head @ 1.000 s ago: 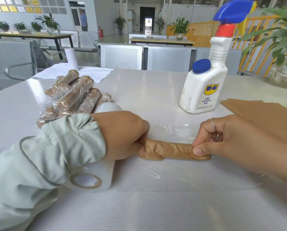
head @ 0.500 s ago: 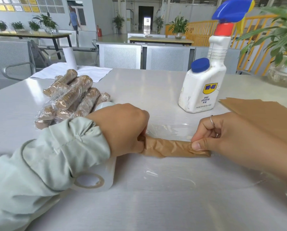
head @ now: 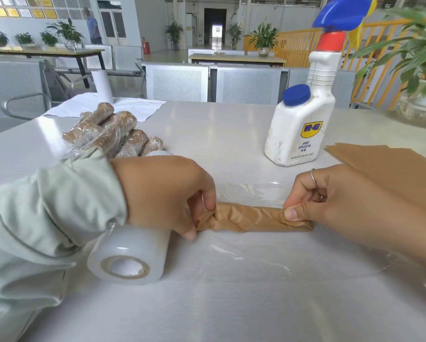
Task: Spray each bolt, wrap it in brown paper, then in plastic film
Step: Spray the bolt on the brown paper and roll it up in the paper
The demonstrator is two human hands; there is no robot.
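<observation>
- A pale grey table [head: 231,304] lies before you, with a clear sheet of plastic film [head: 244,262] spread flat across its near part.
- Just left, the white roll of film [head: 130,257] rests under your left wrist.
- Your left hand [head: 165,196] and right hand [head: 330,203] each pinch one end of the brown-paper-wrapped bolt [head: 251,218], which lies crosswise on the film.
- Farther right lie flat brown paper sheets [head: 392,174].
- Beyond stand the white WD-40 spray bottle [head: 298,124] and, left, a pile of film-wrapped bolts [head: 113,132].

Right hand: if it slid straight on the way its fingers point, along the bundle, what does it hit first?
Probably the left hand, pinching the far end of the paper-wrapped bolt that the right hand pinches. Beyond it lies the film roll. Depth looks level, though uncertain.
</observation>
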